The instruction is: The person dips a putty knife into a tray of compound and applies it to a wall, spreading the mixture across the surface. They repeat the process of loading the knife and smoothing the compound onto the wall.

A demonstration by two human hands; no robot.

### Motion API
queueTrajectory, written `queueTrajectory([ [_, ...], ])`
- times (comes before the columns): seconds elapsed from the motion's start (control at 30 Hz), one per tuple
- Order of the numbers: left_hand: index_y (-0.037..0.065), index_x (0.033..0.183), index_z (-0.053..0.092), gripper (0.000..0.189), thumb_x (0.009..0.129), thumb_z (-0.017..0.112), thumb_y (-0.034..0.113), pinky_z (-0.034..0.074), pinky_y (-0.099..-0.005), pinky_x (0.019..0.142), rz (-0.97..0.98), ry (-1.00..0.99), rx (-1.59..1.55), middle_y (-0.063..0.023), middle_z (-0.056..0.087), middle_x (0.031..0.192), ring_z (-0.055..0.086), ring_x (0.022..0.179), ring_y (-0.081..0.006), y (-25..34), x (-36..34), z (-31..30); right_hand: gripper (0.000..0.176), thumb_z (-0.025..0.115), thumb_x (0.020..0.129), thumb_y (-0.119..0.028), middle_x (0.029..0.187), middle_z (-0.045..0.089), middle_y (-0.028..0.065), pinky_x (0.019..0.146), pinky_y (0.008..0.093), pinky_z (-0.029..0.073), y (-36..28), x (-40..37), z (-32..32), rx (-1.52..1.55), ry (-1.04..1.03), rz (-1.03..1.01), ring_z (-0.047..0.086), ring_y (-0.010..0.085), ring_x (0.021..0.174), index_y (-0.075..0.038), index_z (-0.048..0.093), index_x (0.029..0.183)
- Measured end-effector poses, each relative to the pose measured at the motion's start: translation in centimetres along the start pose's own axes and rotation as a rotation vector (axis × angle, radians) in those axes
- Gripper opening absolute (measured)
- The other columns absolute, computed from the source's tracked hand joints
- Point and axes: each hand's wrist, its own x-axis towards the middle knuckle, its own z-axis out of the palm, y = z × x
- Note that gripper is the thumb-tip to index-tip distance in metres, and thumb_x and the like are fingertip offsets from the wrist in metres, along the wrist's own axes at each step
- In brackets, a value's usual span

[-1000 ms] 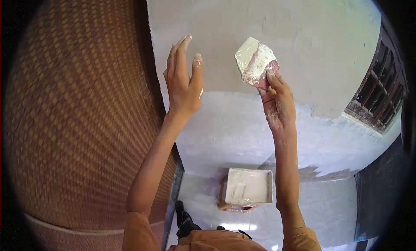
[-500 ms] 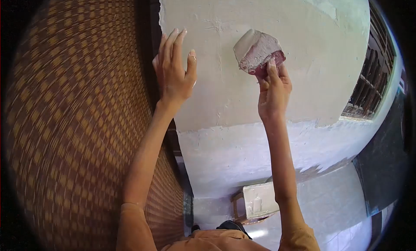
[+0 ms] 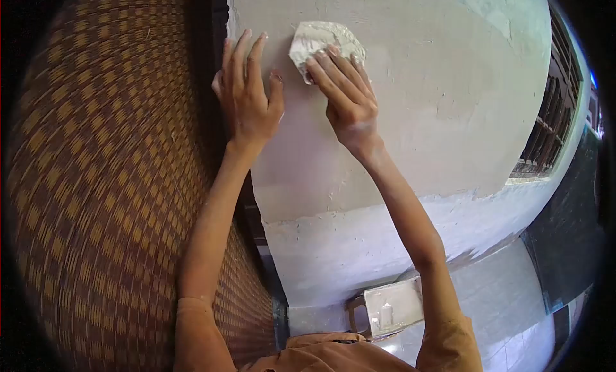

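My right hand (image 3: 350, 102) grips a flat putty scraper (image 3: 330, 38) with its fingers spread over the face towards me. White putty coats that face, and the scraper lies against or very near the plastered wall (image 3: 410, 115). My left hand (image 3: 247, 96) is open at the wall's left edge, fingers pointing up and slightly apart, some whitened at the tips. Whether its palm presses on the wall is hidden. Nothing shows in that hand.
A woven brown mat panel (image 3: 109, 179) rises close on my left. Below stands a small stool (image 3: 393, 308) with a putty-smeared top on the tiled floor (image 3: 487, 301). A barred window (image 3: 548, 121) is at the right.
My right hand has turned over and moved left and up with the scraper, from holding it off the wall to laying it there. My left hand has shifted slightly left.
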Motion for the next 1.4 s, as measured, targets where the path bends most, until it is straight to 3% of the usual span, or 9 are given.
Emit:
queueTrajectory([
  [0.5, 0.014, 0.139, 0.045, 0.05, 0.091, 0.047, 0.027, 0.024, -0.0552, 0.103, 0.061, 0.086, 0.011, -0.0095, 0.04, 0.146, 0.029, 0.139, -0.0341, -1.0, 0.7, -0.7, 0.046, 0.054, 0.081, 0.0, 0.127, 0.061, 0.0065, 0.107, 0.0447, 0.038, -3.2, -3.4, -3.9, -0.022, -0.422, 0.055, 0.051, 0.0265, 0.126, -0.014, 0.063, 0.124],
  [0.57, 0.014, 0.137, 0.047, 0.051, 0.089, 0.049, 0.027, 0.024, -0.0554, 0.101, 0.067, 0.093, -0.003, -0.0092, 0.04, 0.145, 0.029, 0.139, -0.0331, -1.1, 0.9, -0.6, 0.045, 0.057, 0.079, 0.008, 0.117, 0.066, 0.0116, 0.097, 0.0405, 0.048, -3.1, -2.9, -5.4, 0.048, -0.101, -0.008, 0.061, 0.0269, 0.114, -0.009, 0.064, 0.121],
  [0.67, 0.015, 0.138, 0.046, 0.052, 0.088, 0.049, 0.027, 0.025, -0.0556, 0.102, 0.092, 0.11, 0.028, -0.0085, 0.039, 0.146, 0.028, 0.139, -0.032, -0.8, 1.1, -0.7, 0.034, 0.055, 0.088, 0.009, 0.105, 0.069, 0.0173, 0.082, 0.0294, 0.053, -2.9, 1.1, -5.8, 0.139, 0.294, 0.356, 0.068, 0.0199, 0.095, 0.003, 0.061, 0.121],
  [0.8, 0.017, 0.14, 0.043, 0.051, 0.092, 0.045, 0.031, 0.022, -0.0551, 0.105, 0.091, 0.071, 0.08, -0.0087, 0.036, 0.149, 0.027, 0.14, -0.0308, -0.9, 1.4, -1.0, 0.03, 0.055, 0.09, 0.0, 0.1, 0.071, 0.0138, 0.072, 0.0268, 0.054, 1.0, 4.7, -3.2, 0.414, 0.349, 0.53, 0.067, 0.014, 0.086, 0.006, 0.061, 0.119],
  [0.87, 0.018, 0.141, 0.043, 0.051, 0.092, 0.045, 0.032, 0.021, -0.0551, 0.106, 0.091, 0.069, 0.085, -0.0085, 0.035, 0.149, 0.026, 0.14, -0.0305, -0.9, 1.6, -1.3, 0.036, 0.064, 0.089, -0.004, 0.104, 0.068, 0.0106, 0.084, 0.0253, 0.048, 2.3, 5.3, -2.6, 0.544, 0.278, 0.728, 0.061, 0.0117, 0.091, 0.007, 0.058, 0.123],
  [0.97, 0.018, 0.141, 0.043, 0.051, 0.092, 0.045, 0.032, 0.021, -0.0552, 0.105, 0.081, 0.082, 0.085, -0.0085, 0.035, 0.149, 0.026, 0.14, -0.031, -1.4, 1.6, -1.7, 0.032, 0.062, 0.089, -0.002, 0.099, 0.069, 0.011, 0.073, 0.025, 0.051, 3.2, 6.1, -5.8, 0.425, 0.368, 0.795, 0.063, 0.0121, 0.083, 0.007, 0.061, 0.119],
  [1.03, 0.016, 0.139, 0.046, 0.052, 0.089, 0.048, 0.028, 0.024, -0.0579, 0.102, 0.085, 0.095, 0.064, -0.0076, 0.035, 0.149, 0.027, 0.14, -0.0301, -1.5, 1.3, -2.0, 0.03, 0.061, 0.09, -0.003, 0.097, 0.069, 0.01, 0.07, 0.025, 0.051, 2.0, 6.9, -6.1, 0.493, 0.527, 0.719, 0.063, 0.0117, 0.08, 0.005, 0.063, 0.118],
  [1.17, 0.016, 0.139, 0.046, 0.051, 0.089, 0.048, 0.029, 0.024, -0.058, 0.102, 0.056, 0.071, 0.068, -0.0073, 0.035, 0.149, 0.026, 0.14, -0.0302, -1.0, 1.1, -1.7, 0.037, 0.067, 0.086, -0.012, 0.093, 0.07, 0.0064, 0.075, 0.0255, 0.047, 1.2, 6.4, -1.5, 0.534, 0.223, 0.687, 0.057, 0.0089, 0.081, 0.001, 0.063, 0.121],
  [1.4, 0.016, 0.139, 0.045, 0.052, 0.089, 0.049, 0.029, 0.026, -0.0598, 0.101, 0.058, 0.078, 0.076, -0.0072, 0.035, 0.149, 0.025, 0.14, -0.0314, -1.6, 0.9, -2.7, 0.027, 0.062, 0.088, -0.003, 0.085, 0.069, 0.0084, 0.062, 0.0256, 0.053, 3.7, 7.8, -5.0, 0.487, 0.532, 0.628, 0.06, 0.0092, 0.069, 0.004, 0.066, 0.113],
])
